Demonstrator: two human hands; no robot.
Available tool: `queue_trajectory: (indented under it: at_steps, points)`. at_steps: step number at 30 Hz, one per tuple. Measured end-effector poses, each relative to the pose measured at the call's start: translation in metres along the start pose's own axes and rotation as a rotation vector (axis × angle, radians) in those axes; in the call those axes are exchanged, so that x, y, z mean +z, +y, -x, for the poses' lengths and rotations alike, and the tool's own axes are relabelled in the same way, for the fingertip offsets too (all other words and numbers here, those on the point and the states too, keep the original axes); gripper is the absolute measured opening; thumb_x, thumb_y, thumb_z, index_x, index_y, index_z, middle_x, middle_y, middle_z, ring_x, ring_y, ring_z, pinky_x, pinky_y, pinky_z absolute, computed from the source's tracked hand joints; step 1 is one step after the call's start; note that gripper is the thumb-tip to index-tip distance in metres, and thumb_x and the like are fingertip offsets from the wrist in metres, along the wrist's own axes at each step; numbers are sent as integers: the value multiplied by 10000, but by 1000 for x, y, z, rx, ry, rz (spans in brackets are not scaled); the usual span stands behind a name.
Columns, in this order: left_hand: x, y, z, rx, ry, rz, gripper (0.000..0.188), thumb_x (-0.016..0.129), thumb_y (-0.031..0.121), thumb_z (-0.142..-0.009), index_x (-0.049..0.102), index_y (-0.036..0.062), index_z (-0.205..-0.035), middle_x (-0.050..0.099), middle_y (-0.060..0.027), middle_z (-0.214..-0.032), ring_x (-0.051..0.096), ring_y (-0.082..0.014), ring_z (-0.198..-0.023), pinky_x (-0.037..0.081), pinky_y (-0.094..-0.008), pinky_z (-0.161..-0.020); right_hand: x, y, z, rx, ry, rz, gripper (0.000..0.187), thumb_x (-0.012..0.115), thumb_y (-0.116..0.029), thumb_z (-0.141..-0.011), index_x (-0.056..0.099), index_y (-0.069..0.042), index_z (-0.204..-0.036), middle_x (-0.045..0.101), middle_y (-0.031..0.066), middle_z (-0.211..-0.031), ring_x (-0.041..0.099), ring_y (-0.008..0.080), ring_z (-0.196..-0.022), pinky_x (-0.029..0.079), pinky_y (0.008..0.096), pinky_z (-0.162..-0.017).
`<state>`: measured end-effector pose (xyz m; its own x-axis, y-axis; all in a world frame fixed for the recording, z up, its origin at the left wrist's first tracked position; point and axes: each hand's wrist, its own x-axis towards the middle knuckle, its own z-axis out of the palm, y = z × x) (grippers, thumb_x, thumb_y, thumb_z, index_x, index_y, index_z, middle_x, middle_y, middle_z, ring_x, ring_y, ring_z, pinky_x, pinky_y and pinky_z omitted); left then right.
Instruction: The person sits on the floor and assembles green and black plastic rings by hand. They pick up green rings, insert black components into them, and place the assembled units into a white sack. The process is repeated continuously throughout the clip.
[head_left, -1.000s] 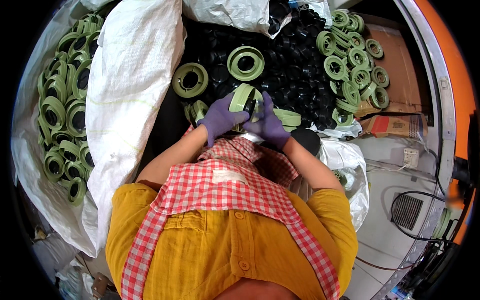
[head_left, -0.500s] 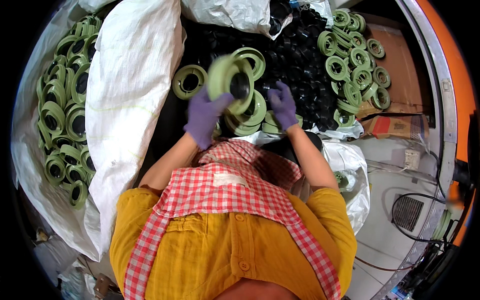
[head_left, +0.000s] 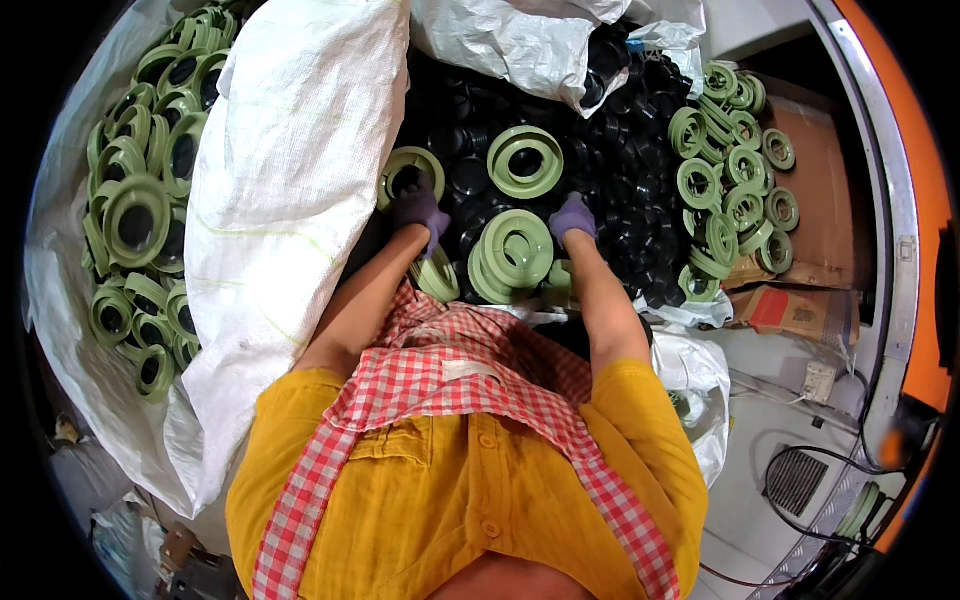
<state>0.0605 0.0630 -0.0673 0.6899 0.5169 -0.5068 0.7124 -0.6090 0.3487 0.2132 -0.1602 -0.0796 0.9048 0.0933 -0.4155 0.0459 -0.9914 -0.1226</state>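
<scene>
While the left hand point(head_left: 420, 210) is over a green ring point(head_left: 394, 172), fingers at its near edge, the right hand point(head_left: 573, 216) is down at the black caps point(head_left: 622, 188); can't tell if either one's gripping anything. Small ring stack point(head_left: 492, 263) sits between the forearms point(head_left: 365, 300), another ring point(head_left: 501, 165) just beyond it.

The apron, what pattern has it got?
The apron has red and white checks; it shows best in the head view.
</scene>
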Motion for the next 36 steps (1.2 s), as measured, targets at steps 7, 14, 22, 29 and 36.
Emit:
queue_trajectory:
  at_steps: [7, 14, 22, 29, 36]
  points:
    - [4, -8, -13, 178, 261, 134, 869, 672, 275, -720, 215, 72, -1431, 639, -205, -1016, 637, -345, -910, 511, -423, -784, -33, 29, 22, -149, 421, -541, 335, 560, -131, -822, 510, -30, -1137, 623, 190, -1062, 600, 351, -988, 463, 391, -849]
    - [-29, 40, 132, 442, -274, 1531, 547, 658, 72, -755, 473, 16, -1266, 601, -64, -1033, 581, -122, -889, 485, -264, -772, -38, -26, 129, -702, 641, -800, 157, 529, -83, -826, 635, -76, -941, 605, 113, -896, 582, 279, -849, 456, 343, -775]
    - [-29, 50, 165, 680, 73, 1170, 503, 661, 126, -764, 504, 8, -1227, 616, -63, -1012, 578, -108, -863, 484, -260, -737, -59, -25, 170, -323, -507, -1466, 560, 609, -196, -828, 396, -39, -1321, 536, 174, -1132, 566, 300, -960, 462, 343, -851]
    - [-61, 39, 151, 300, -845, 1331, 409, 631, 212, -826, 541, 10, -1170, 611, -56, -1028, 577, -124, -899, 475, -269, -791, -75, -3, 195, -1521, 456, -195, 588, 747, -106, -669, 476, -53, -1188, 520, 171, -1155, 525, 377, -1064, 446, 423, -911]
    - [-23, 42, 160, 620, -204, 1046, 515, 692, 249, -776, 533, 17, -1208, 651, -96, -1008, 618, -129, -877, 498, -279, -753, -76, -2, 206, -348, -580, -1341, 547, 661, -89, -812, 402, -60, -1293, 521, 109, -1159, 576, 215, -1005, 500, 337, -830]
